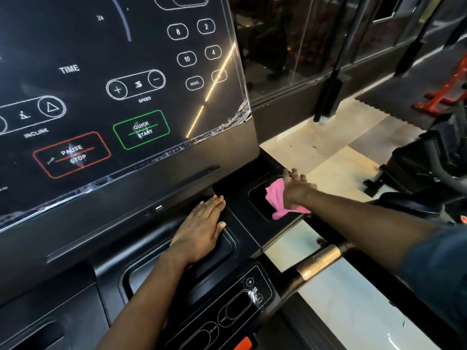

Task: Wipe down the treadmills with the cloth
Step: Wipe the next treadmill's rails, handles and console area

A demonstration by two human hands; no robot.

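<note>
The right hand, fingers spread, is pressing the pink cloth into the right-hand recess (a shallow pocket) of the treadmill console. The left hand is lying flat on the console's middle, holding nothing.

A dark blue fabric sleeve covers the person's right upper arm, off to the lower right of the glossy black treadmill console. Both forearms are bare, as are the left hand and right hand. The left thumbnail looks pale and short.

Red frame on black mat; black machine at right.
</note>
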